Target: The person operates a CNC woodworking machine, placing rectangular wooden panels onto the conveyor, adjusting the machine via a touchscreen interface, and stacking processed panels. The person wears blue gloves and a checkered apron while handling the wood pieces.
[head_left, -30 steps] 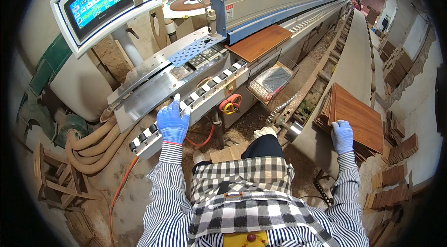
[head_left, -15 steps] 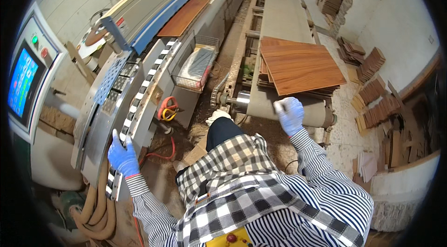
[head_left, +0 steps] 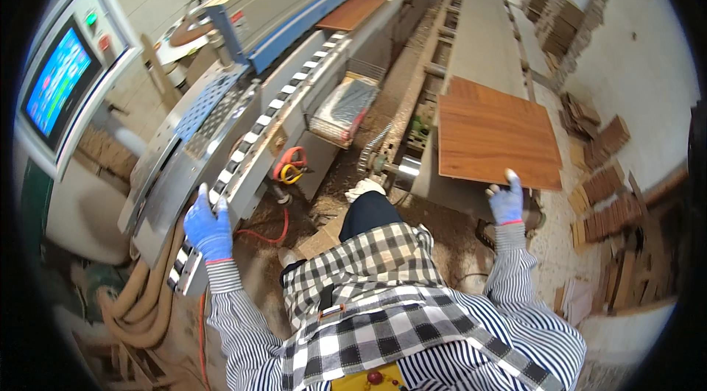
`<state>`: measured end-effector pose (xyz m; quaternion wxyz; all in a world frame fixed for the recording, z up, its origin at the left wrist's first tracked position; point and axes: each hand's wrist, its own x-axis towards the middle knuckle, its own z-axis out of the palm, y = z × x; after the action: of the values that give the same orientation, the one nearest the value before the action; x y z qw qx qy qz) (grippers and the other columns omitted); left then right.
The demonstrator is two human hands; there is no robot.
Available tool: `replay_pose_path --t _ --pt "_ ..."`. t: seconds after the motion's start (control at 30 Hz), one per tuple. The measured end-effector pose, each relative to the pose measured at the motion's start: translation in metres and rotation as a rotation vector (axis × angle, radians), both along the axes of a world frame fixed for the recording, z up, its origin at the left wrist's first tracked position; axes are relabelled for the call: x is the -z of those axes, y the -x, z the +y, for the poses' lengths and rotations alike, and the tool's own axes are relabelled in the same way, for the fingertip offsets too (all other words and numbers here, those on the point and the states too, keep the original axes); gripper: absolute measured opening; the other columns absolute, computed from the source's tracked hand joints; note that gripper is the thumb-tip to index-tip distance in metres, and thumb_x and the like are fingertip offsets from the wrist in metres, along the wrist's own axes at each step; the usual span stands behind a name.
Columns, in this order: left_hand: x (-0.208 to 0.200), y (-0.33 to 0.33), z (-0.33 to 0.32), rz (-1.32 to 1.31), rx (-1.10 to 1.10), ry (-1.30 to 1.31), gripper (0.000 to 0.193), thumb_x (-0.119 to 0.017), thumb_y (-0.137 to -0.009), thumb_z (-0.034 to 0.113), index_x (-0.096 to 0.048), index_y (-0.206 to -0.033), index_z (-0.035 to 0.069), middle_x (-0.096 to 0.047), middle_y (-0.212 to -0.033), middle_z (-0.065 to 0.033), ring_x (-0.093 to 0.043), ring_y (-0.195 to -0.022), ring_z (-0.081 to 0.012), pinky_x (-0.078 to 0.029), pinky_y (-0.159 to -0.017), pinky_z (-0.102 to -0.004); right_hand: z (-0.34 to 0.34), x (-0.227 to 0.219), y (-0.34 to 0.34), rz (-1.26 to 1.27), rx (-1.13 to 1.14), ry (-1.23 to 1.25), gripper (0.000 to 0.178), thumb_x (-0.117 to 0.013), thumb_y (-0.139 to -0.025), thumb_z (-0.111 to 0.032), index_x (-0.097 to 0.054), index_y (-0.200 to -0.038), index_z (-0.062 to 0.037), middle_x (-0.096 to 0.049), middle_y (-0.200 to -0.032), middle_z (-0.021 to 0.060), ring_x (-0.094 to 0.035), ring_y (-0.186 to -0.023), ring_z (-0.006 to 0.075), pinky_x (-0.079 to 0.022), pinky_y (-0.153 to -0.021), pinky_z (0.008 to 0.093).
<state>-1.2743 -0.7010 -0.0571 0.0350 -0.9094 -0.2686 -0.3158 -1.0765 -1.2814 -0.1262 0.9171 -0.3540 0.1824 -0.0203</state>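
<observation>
My left hand (head_left: 208, 229), in a blue glove with pale fingertips, rests at the near end of the machine's feed chain (head_left: 263, 121), a strip of black and white blocks. Its fingers are stretched out and nothing is held. At the right, my gloved right hand (head_left: 507, 203) has its fingers apart at the near edge of a reddish-brown wood-grain board (head_left: 497, 133). One fingertip overlaps the board's top face. This board lies over the near end of a conveyor belt (head_left: 479, 30) and hides what is beneath it. Another brown board (head_left: 353, 10) lies farther along the machine.
A control panel with a lit screen (head_left: 59, 85) stands at the left. Between machine and conveyor are a wire basket (head_left: 346, 107) and a red-and-yellow handwheel (head_left: 291, 165). Stacked boards (head_left: 607, 192) line the right wall. Brown hoses (head_left: 151, 303) hang below my left hand.
My view has shifted left. My right hand has opened from a curled shape and reached the board's near edge. The top board has turned clockwise; the machine's board has moved farther away.
</observation>
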Motion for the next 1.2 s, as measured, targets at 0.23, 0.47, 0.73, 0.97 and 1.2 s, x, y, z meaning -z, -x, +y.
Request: replay_pose_path --t 0.23,0.47,0.73,0.97,1.2 --pt "-0.009 0.008 -0.010 -0.040 0.022 0.076 0.051 -0.067 -0.083 0.032 -0.055 -0.129 0.012 -0.064 -0.111 -0.0124 -0.058 -0.103 -0.0299 -0.041 -0.097 -0.0430 -0.025 -0.008 0.009 -0.112 0.135 0.345 0.032 -0.065 -0.086 -0.030 -0.056 -0.112 -0.0140 -0.063 -0.092 -0.0015 -0.055 -0.066 0.0087 -0.039 -0.051 0.0251" --pt "-0.027 0.034 -0.066 -0.202 0.300 0.199 0.056 -0.067 -0.083 0.025 -0.050 -0.132 0.003 -0.055 -0.129 -0.0172 -0.051 -0.120 -0.0326 -0.033 -0.108 -0.0424 0.060 -0.037 0.032 -0.254 -0.229 0.263 0.022 -0.058 -0.092 -0.026 -0.057 -0.106 -0.0088 -0.060 -0.084 0.0003 -0.051 -0.057 0.0078 -0.040 -0.048 0.0219" --pt "-0.035 0.096 -0.126 0.152 0.404 0.217 0.075 -0.059 -0.081 0.060 -0.047 -0.134 0.009 -0.035 -0.145 -0.0188 -0.029 -0.135 -0.0398 -0.023 -0.111 -0.0524 0.267 -0.066 0.065 -0.385 -0.869 0.150 0.018 -0.055 -0.095 -0.018 -0.056 -0.105 -0.0027 -0.060 -0.089 0.0048 -0.060 -0.068 0.0116 -0.052 -0.060 0.0239" --pt "-0.020 0.164 -0.081 0.085 0.060 0.048 0.070 -0.063 -0.083 0.049 -0.045 -0.137 0.008 -0.037 -0.146 -0.0155 -0.029 -0.138 -0.0327 -0.016 -0.115 -0.0500 0.375 -0.068 0.089 -0.197 -1.339 -0.084 0.016 -0.058 -0.094 -0.019 -0.058 -0.099 -0.0039 -0.064 -0.080 0.0058 -0.063 -0.062 0.0146 -0.057 -0.065 0.0298" --pt "-0.020 0.145 -0.024 0.113 -0.176 0.049 0.066 -0.071 -0.076 0.040 -0.052 -0.131 0.010 -0.042 -0.142 -0.0148 -0.036 -0.133 -0.0305 -0.015 -0.114 -0.0516 0.345 -0.038 0.047 -0.279 -1.318 -0.494 0.047 -0.061 -0.092 -0.021 -0.043 -0.128 0.0014 -0.053 -0.100 0.0059 -0.050 -0.082 0.0130 -0.048 -0.081 0.0293"
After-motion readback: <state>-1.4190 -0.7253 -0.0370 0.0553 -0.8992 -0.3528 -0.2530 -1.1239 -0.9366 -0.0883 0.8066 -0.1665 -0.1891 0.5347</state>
